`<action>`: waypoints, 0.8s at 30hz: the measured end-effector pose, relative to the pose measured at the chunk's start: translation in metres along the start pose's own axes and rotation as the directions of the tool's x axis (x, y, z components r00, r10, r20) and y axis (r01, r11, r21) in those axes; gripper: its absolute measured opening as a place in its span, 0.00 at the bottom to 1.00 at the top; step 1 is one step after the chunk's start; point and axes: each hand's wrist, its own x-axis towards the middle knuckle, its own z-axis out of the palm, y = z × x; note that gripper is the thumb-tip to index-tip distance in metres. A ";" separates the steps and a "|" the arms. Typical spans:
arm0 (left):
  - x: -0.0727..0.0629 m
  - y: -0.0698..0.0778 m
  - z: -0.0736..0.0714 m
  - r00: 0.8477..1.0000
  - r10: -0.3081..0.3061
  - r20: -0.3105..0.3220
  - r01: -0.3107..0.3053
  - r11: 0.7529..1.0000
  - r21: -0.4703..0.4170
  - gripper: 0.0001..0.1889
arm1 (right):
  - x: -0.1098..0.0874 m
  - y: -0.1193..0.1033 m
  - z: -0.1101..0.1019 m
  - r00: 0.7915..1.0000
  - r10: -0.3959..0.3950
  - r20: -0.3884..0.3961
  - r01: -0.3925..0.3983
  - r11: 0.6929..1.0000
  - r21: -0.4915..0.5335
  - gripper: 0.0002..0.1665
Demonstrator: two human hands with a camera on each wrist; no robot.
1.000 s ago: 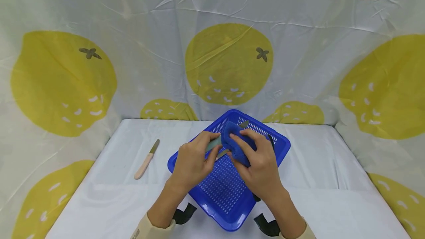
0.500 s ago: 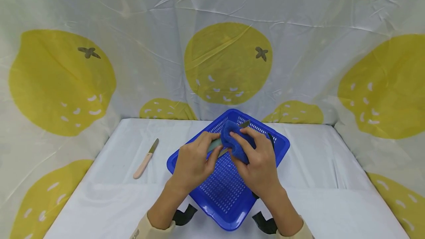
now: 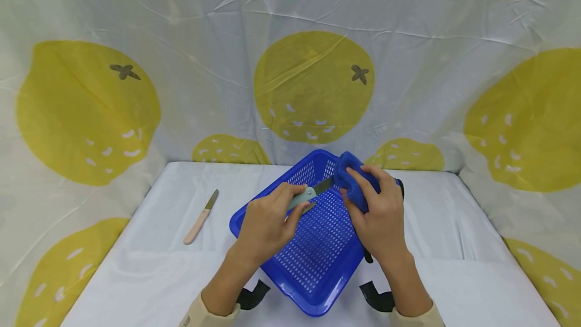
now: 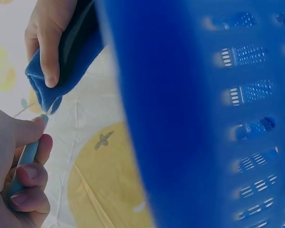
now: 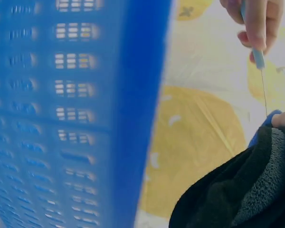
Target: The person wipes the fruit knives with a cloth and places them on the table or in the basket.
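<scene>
A small knife (image 3: 324,185) with a pale green handle is held by my left hand (image 3: 267,218), thumb and fingers round the handle. Its blade points right, over a blue plastic basket (image 3: 313,254). My right hand (image 3: 376,218) grips a folded blue cloth (image 3: 356,178) at the blade's tip, so the tip is covered. In the left wrist view the cloth (image 4: 69,66) wraps the end of the blade. The right wrist view shows the thin blade (image 5: 264,92) edge-on, running into the cloth. Another blade (image 3: 309,208) shows in the basket, partly behind my left hand.
A knife with a pale pink handle (image 3: 197,223) lies on the white-covered table (image 3: 150,236), left of the basket. Black straps (image 3: 254,295) hang at both wrists. A lemon-print curtain (image 3: 313,87) stands behind and at the sides.
My right hand has slid the cloth right and slightly up along the blade, from near the handle to the tip. The green handle's end and most of the blade now show. My left hand stays put.
</scene>
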 end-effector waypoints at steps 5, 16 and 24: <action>-0.001 -0.001 0.000 1.000 -0.022 0.014 0.022 1.000 -0.021 0.16 | 0.001 -0.002 -0.006 1.000 0.019 -0.004 -0.019 0.998 0.055 0.24; -0.001 -0.004 0.001 1.000 -0.025 0.001 0.025 0.999 -0.020 0.15 | -0.006 -0.029 0.007 0.980 -0.145 0.136 0.127 0.983 0.135 0.24; 0.000 -0.004 0.001 1.000 0.004 -0.024 -0.005 1.000 -0.027 0.16 | -0.006 -0.030 0.007 0.980 -0.121 0.161 0.104 0.989 0.108 0.24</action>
